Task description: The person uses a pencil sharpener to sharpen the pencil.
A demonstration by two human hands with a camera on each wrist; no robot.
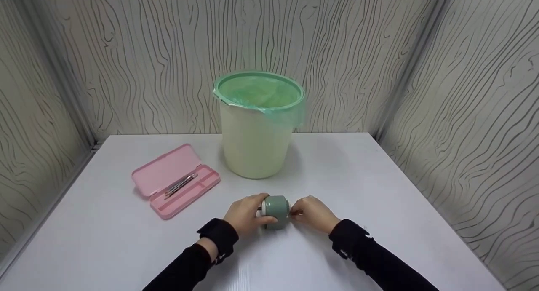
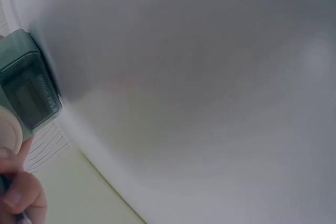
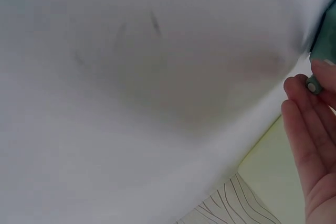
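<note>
A green hand-crank pencil sharpener [image 1: 276, 213] lies on the white table in front of me. My left hand [image 1: 246, 214] grips its left side, with the thumb along the front and the fingers over the top. In the left wrist view, the sharpener's dark clear window [image 2: 31, 95] and cream round end [image 2: 9, 129] show, and a thin dark stick [image 2: 4, 183] shows among the fingers. My right hand [image 1: 313, 214] pinches the small crank knob on the right side; the green knob [image 3: 313, 85] sits between thumb and fingers in the right wrist view.
An open pink pencil case [image 1: 168, 156] with several pencils [image 1: 181, 185] lies at the left. Behind the sharpener stands a pale bin [image 1: 257, 143] with a green rim and a thin green bag liner [image 1: 286, 114]. Wood-patterned panels [image 1: 168, 51] enclose the table at back and sides.
</note>
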